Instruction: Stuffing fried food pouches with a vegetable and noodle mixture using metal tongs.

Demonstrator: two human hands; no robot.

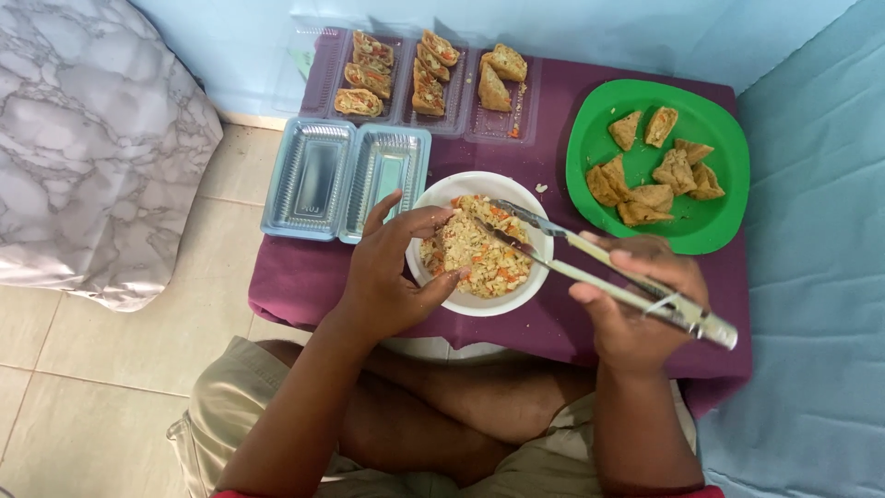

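A white bowl (530, 293) of chopped filling with orange bits sits on a small table under a purple cloth (295, 272). My left hand (387, 272) cups the bowl's left rim, thumb and fingers spread around it. My right hand (636, 304) is closed on metal tongs (572, 254). The tong tips reach into the filling (479, 254) near the bowl's middle. A green plate (710, 111) at the right holds several fried tofu pieces (659, 175).
A clear plastic tray (461, 106) at the back holds stuffed tofu pieces (369, 74) in its compartments. An empty clear two-part container (346, 180) lies left of the bowl. A marbled cushion (83, 138) lies on the tiled floor at left, blue fabric (816, 277) at right.
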